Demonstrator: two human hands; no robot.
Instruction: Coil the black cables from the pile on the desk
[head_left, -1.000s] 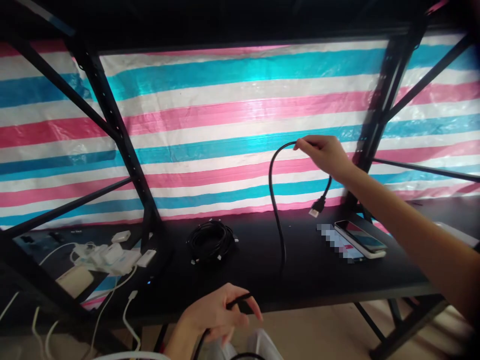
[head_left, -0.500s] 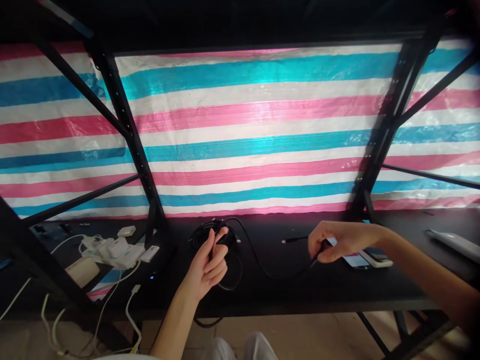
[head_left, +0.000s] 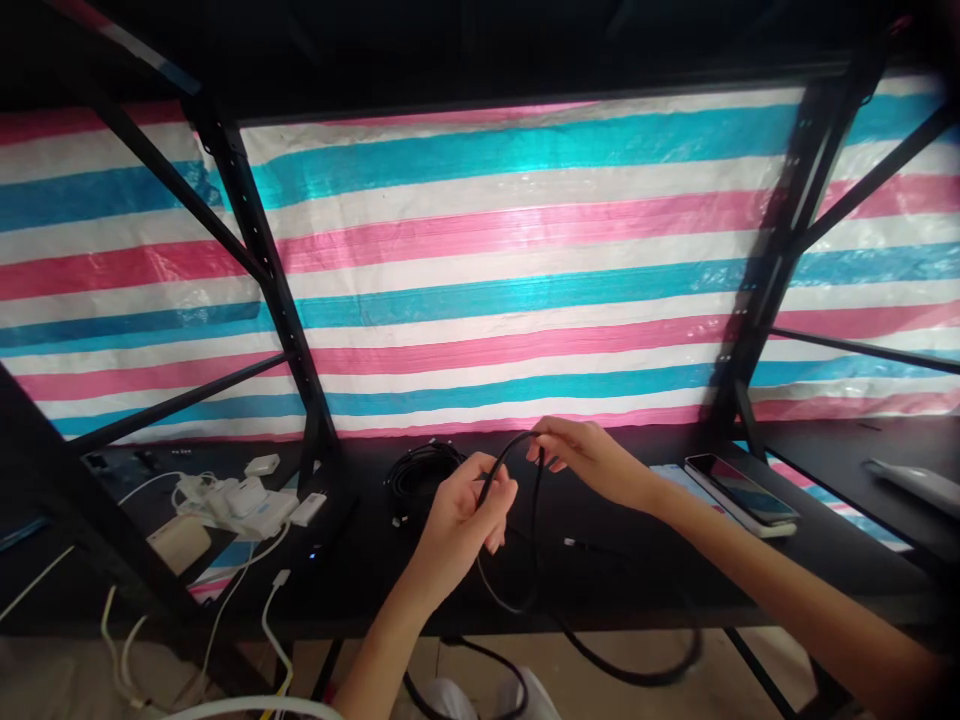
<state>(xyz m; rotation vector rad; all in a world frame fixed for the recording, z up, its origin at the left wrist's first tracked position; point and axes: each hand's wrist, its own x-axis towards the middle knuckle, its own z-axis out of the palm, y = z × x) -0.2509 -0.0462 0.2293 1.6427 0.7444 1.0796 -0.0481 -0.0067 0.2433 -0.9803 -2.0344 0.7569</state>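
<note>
A black cable (head_left: 535,520) runs between my two hands above the black shelf (head_left: 600,590). My left hand (head_left: 471,500) is closed round it, thumb on top. Higher and to the right, my right hand (head_left: 581,455) pinches the cable at the top of a small arc. Loops of it hang down past the shelf's front edge. A cable end with a light metal plug (head_left: 570,543) lies on the shelf below my right hand. Behind my left hand rests a coiled bundle of black cables (head_left: 420,472).
A white power strip (head_left: 262,515) with chargers and white cords sits at the left. A phone (head_left: 739,488) lies on a white box at the right, beside another flat light item. Black metal posts (head_left: 274,270) frame the shelf, with striped sheeting (head_left: 510,250) behind.
My right hand has moved left and slightly up, bringing the cable close to my left hand. My left hand has shifted right and now grips the cable. More cable hangs in loops below.
</note>
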